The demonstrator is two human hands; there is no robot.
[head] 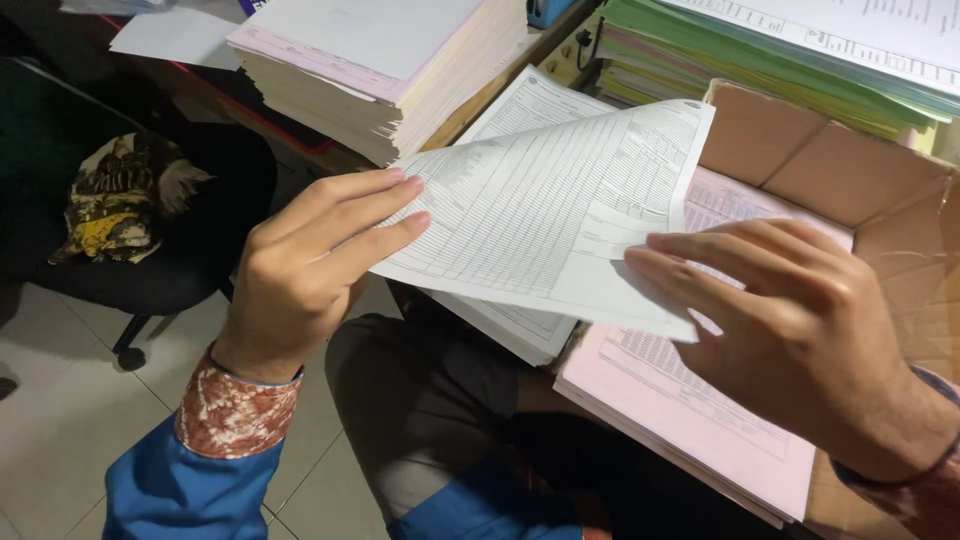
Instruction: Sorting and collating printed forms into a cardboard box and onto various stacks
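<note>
- The left hand [300,275] pinches the left edge of a white printed form [545,215], its fingers [385,205] closed flat over the top of the sheet with the thumb hidden beneath; this grip keeps the paper lifted and taut instead of sagging.
- The right hand [800,330] clamps the sheet's lower right corner, fingers lying together along the top and the thumb out of sight below, so the form is carried at two opposite points and stays level.
- The form hangs in the air above the person's lap, just over a white stack [520,325] that it seems to be peeled from.
- Just beside that, a pink stack [700,420] of similar forms lies in an open cardboard box [800,150], whose walls hold the sheets squared together.
- Further piles stand on the bench: a tall stack of white and pale pink paper [380,70] at the upper left, and a green-edged stack [760,70] at the upper right, sorted by colour.
- A dark office chair [150,230] with a patterned cloth [115,200] on its seat stands apart on the tiled floor [60,400], left of the hands.
</note>
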